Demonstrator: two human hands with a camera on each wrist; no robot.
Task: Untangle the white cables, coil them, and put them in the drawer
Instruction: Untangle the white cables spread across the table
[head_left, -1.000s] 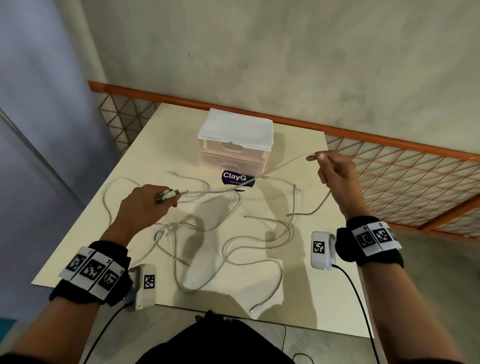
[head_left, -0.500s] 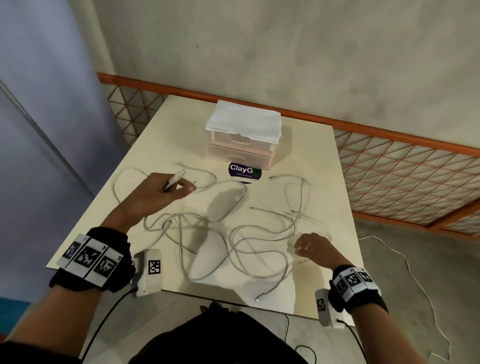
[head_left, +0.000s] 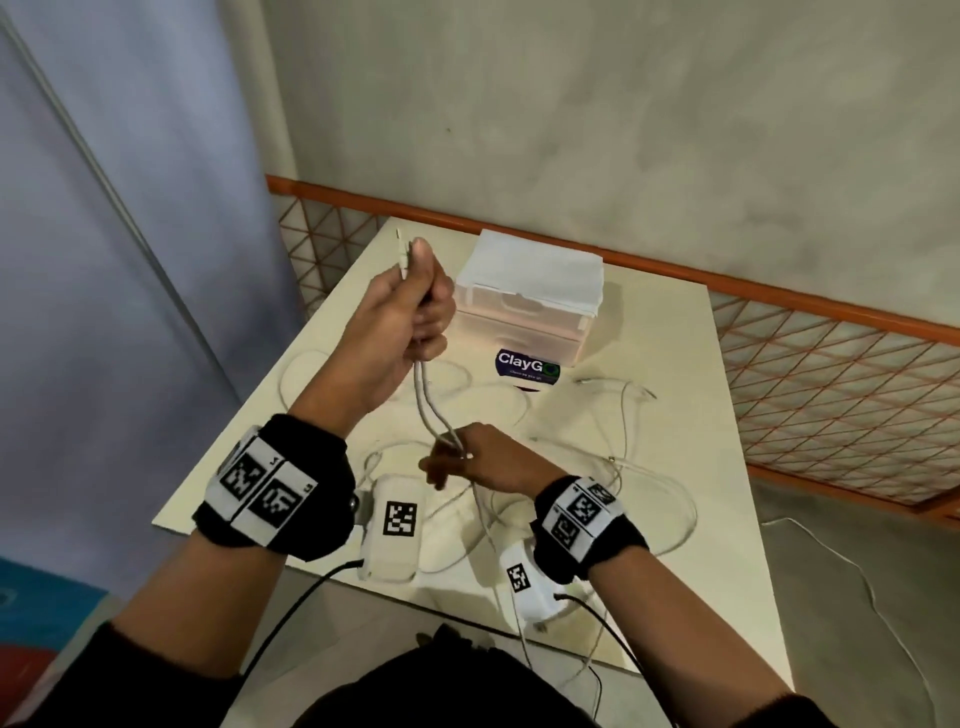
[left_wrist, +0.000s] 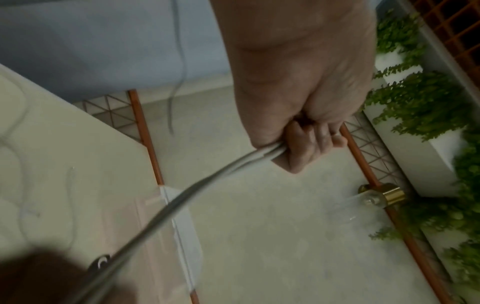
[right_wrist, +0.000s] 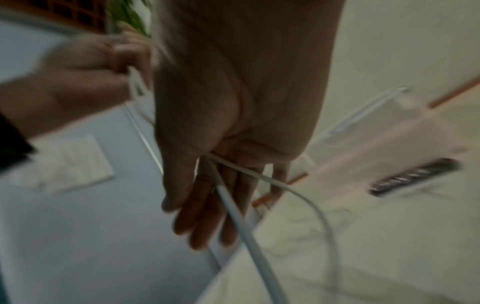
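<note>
- Two strands of one thin white cable (head_left: 427, 402) run taut between the hands, from the raised left hand (head_left: 410, 317) down to the right hand (head_left: 470, 460).
- Left hand: held up above the tabletop, fingers curled tight round both strands; a plug end sticks up past the thumb. Left wrist view shows the same fist with the two strands leaving it (left_wrist: 262, 155).
- Right hand: low, just above the tabletop at 6 o'clock of the left hand. Right wrist view is blurred; fingers (right_wrist: 205, 205) lie fairly straight and close together, with two strands passing across the palm and between them. Whether they pinch the cable I cannot tell.
- Remaining loose white cables (head_left: 623, 467) lie in tangled loops on the pale cream tabletop (head_left: 675, 338), mostly at 3 o'clock of the right hand.
- Small white plastic drawer unit (head_left: 524, 312), two drawers, both closed, stands at the far edge, 12 o'clock from the right hand; a folded white cloth (head_left: 535, 265) lies on top.
- Dark purple "ClayGo" label (head_left: 527, 366) rests on the tabletop at the unit's front.
</note>
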